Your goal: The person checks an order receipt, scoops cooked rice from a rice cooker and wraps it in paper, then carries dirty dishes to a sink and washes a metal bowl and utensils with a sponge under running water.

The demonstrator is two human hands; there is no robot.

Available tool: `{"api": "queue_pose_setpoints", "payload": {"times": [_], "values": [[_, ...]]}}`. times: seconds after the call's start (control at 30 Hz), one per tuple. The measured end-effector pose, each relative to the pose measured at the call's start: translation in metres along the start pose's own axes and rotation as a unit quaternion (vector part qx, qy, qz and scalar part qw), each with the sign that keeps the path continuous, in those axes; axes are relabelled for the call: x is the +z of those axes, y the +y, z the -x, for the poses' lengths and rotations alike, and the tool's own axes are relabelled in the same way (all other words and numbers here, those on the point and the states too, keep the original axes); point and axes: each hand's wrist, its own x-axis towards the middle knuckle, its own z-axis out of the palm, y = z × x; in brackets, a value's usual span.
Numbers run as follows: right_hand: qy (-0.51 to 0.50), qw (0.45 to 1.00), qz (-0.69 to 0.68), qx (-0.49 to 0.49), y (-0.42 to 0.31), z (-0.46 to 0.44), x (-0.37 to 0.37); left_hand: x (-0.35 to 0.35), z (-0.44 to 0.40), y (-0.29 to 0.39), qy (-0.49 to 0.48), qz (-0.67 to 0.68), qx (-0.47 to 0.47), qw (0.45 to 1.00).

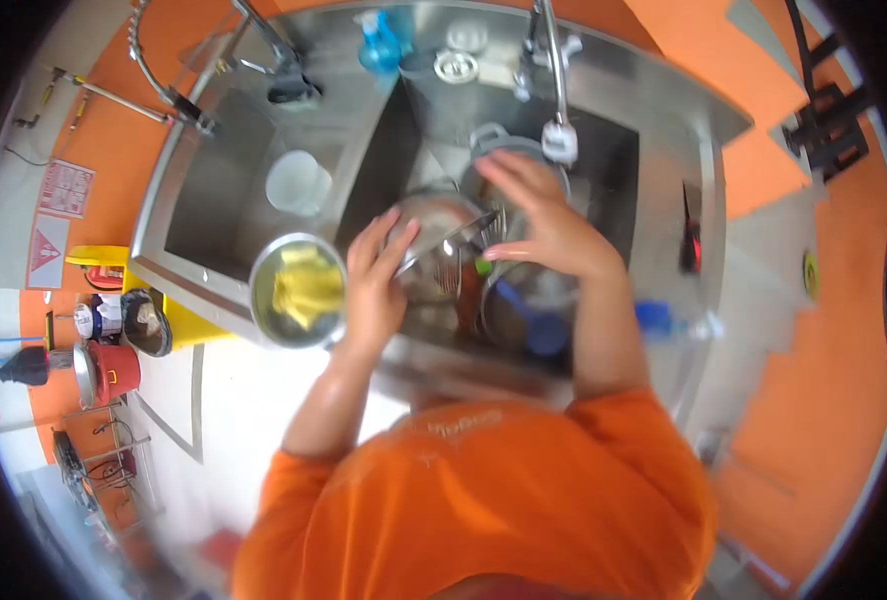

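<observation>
Both hands are over the right basin (613,200) of a steel double sink. My left hand (376,280) is at the left side of a shiny metal utensil (451,250), its fingers bent; whether it grips the rim is unclear. My right hand (548,220) is spread, thumb and fingers apart, just right of the utensil, holding nothing. Beneath them in the basin lie pots, one grey pot (508,145) behind my right hand, and a blue ladle-like tool (543,330) at the lower right. A metal bowl with yellow cloth-like material (306,288) stands left of my left hand.
A white container (298,183) sits in the left basin. Two faucets rise behind, one spout (560,140) hanging over the right basin. A blue bottle (378,45) stands on the back ledge. On the right ledge lie a red-and-black tool (691,240) and a blue-labelled bottle (658,318).
</observation>
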Motion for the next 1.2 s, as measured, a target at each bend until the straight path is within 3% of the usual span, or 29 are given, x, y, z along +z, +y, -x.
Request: {"api": "queue_pose_setpoints", "payload": {"times": [0.1, 0.23, 0.3, 0.33, 0.37, 0.43, 0.57, 0.7, 0.77, 0.8, 0.83, 0.87, 0.9, 0.93, 0.97, 1.0, 1.03, 1.1, 1.13, 1.2], "values": [[-0.04, 0.977, 0.208, 0.01, -0.016, 0.022, 0.042, 0.003, 0.011, 0.004, -0.051, -0.024, 0.133, 0.99], [-0.023, 0.951, 0.301, 0.061, -0.061, 0.059, 0.03, -0.036, 0.037, 0.036, -0.017, -0.135, 0.205, 0.969], [0.163, 0.956, 0.237, 0.055, -0.068, 0.091, 0.043, -0.06, 0.056, 0.038, -0.017, -0.073, 0.193, 0.978], [0.208, 0.951, 0.213, 0.087, -0.067, 0.109, 0.057, -0.072, 0.067, 0.035, -0.017, -0.02, 0.175, 0.984], [0.206, 0.95, 0.22, 0.085, -0.066, 0.13, 0.072, -0.08, 0.078, 0.026, -0.025, -0.058, 0.18, 0.982], [0.099, 0.956, 0.213, 0.177, -0.064, 0.165, 0.096, -0.093, 0.103, 0.009, -0.044, -0.065, 0.133, 0.988], [0.141, 0.955, 0.195, 0.171, -0.067, 0.182, 0.115, -0.102, 0.135, -0.007, -0.119, -0.083, 0.11, 0.983], [0.052, 0.975, 0.162, 0.14, -0.083, 0.142, 0.095, -0.087, 0.127, -0.001, -0.163, -0.096, 0.12, 0.975], [0.026, 0.983, 0.131, 0.126, -0.076, 0.117, 0.075, -0.065, 0.113, -0.009, -0.129, 0.007, 0.108, 0.986], [0.004, 0.993, 0.043, 0.112, -0.07, 0.106, 0.065, -0.055, 0.101, -0.014, -0.057, -0.027, 0.118, 0.991], [-0.018, 0.994, -0.047, 0.098, -0.063, 0.098, 0.055, -0.05, 0.091, -0.019, -0.061, -0.025, 0.116, 0.991], [-0.066, 0.967, -0.164, 0.185, -0.056, 0.092, 0.044, -0.046, 0.082, -0.024, -0.074, -0.015, 0.02, 0.997], [-0.067, 0.965, -0.168, 0.191, -0.03, 0.093, 0.044, -0.042, 0.071, -0.024, -0.087, -0.006, -0.076, 0.993], [-0.065, 0.967, -0.13, 0.209, 0.007, 0.1, 0.052, -0.046, 0.056, -0.008, -0.142, -0.052, -0.151, 0.977], [-0.063, 0.968, -0.092, 0.227, 0.041, 0.109, 0.064, -0.036, 0.05, -0.014, -0.147, -0.053, -0.154, 0.976], [-0.19, 0.948, 0.076, 0.244, 0.068, 0.119, 0.077, -0.026, 0.047, -0.024, -0.124, -0.091, -0.116, 0.981], [-0.311, 0.886, 0.239, 0.247, 0.093, 0.129, 0.092, -0.017, 0.042, -0.03, -0.101, -0.128, -0.078, 0.984], [-0.448, 0.84, 0.297, 0.075, 0.137, 0.156, 0.134, -0.009, 0.03, -0.023, -0.1, -0.134, -0.093, 0.982], [-0.454, 0.839, 0.293, 0.068, 0.155, 0.163, 0.159, -0.007, 0.025, -0.022, -0.1, -0.113, -0.103, 0.983], [-0.514, 0.753, 0.387, -0.138, 0.177, 0.167, 0.206, -0.002, 0.022, -0.025, -0.088, -0.103, -0.122, 0.983]]}}
